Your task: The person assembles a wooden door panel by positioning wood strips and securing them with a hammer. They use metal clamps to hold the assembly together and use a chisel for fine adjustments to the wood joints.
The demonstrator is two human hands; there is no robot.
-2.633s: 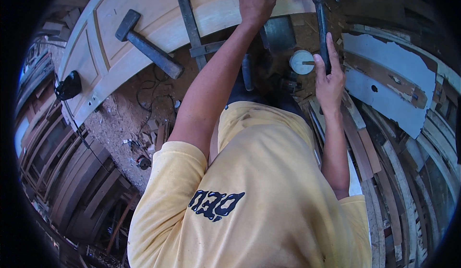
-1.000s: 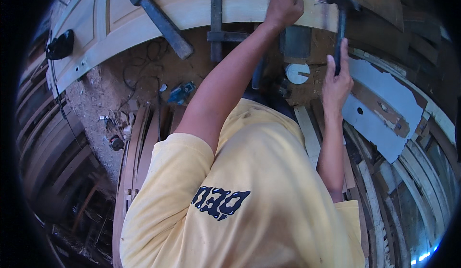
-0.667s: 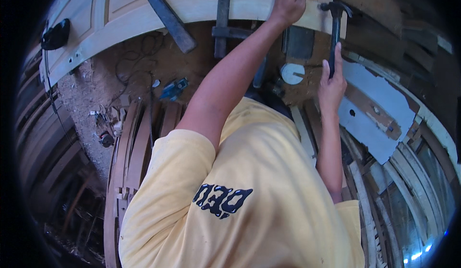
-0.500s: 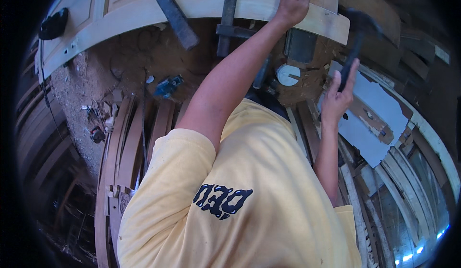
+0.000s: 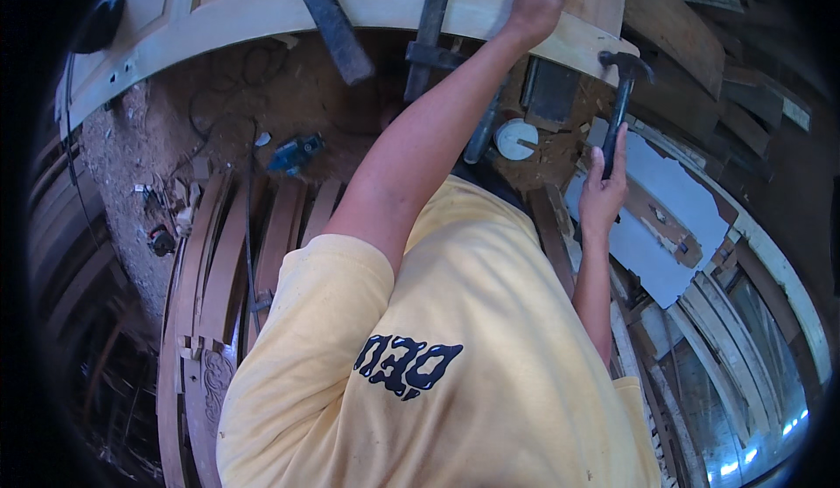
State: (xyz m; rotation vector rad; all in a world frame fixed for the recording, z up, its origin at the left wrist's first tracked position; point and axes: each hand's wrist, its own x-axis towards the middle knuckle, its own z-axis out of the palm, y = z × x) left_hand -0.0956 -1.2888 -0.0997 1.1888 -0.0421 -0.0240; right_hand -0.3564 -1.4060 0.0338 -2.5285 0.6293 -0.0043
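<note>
My right hand (image 5: pixel 604 189) is wrapped round the dark handle of a claw hammer (image 5: pixel 622 94). The hammer's head is at the right end of a pale wooden panelled door (image 5: pixel 490 28); whether it touches the wood I cannot tell. My left hand (image 5: pixel 537 5) lies on the door near that end, its fingers apart and partly bent, with nothing visible in them. Left of my left forearm, a dark metal bar clamp (image 5: pixel 430 20) crosses the door's near edge. Another dark bar (image 5: pixel 331 24) slants over the same edge further left.
Below the door, a teal power tool (image 5: pixel 296 154) and a round white lid-like disc (image 5: pixel 516 140) lie on the dusty ground. Wooden planks (image 5: pixel 280 252) are stacked to my left. A white board (image 5: pixel 665 252) lies at right beside more strips. A black object (image 5: pixel 98 26) sits on the door's left end.
The hammer has come down and leftward, its head now at the door's end. My left hand stays on the door. The whole view has shifted slightly.
</note>
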